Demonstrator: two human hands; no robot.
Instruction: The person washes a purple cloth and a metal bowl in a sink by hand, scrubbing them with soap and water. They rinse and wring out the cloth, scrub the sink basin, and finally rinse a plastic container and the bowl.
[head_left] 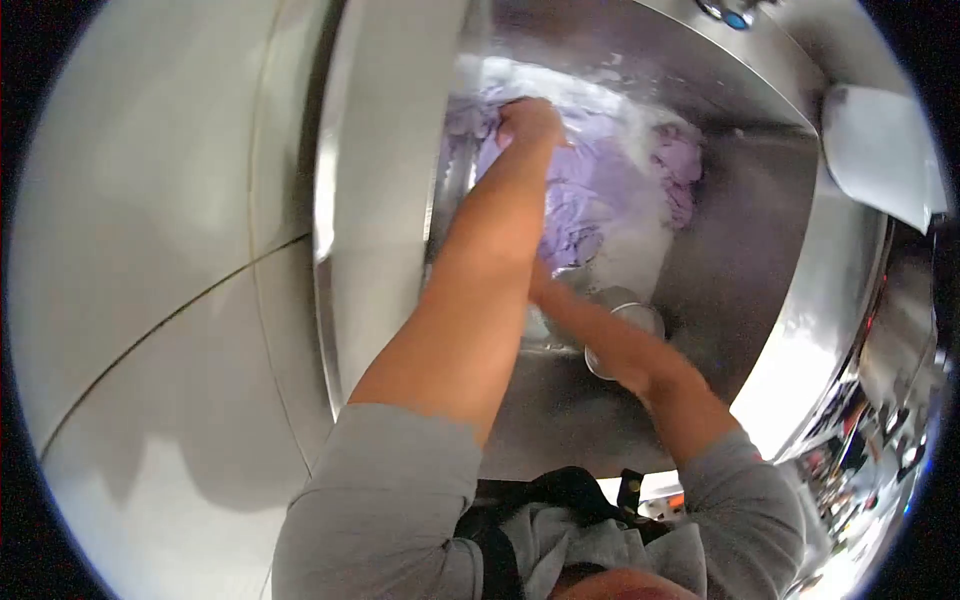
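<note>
A lilac wet cloth (pixel 575 190) lies bunched in soapy water at the far end of a deep metal sink (pixel 740 230). My left hand (pixel 532 122) presses down into it near the sink's left wall, its fingers curled and partly sunk in the folds. Lower down, my right hand (pixel 540 284) reaches in at the cloth's near edge, behind my left forearm; its fingers are hidden. A darker purple bundle of cloth (pixel 678 172) rests to the right of the suds. Beneath my right forearm sits a round metal container (pixel 640 318).
A tap with a blue marking (pixel 738 18) is at the sink's back rim. On the right ledge stands a white plastic container (pixel 880 150). Pale tiles (pixel 150 250) cover the left side. Cluttered utensils (pixel 870 450) appear at the lower right.
</note>
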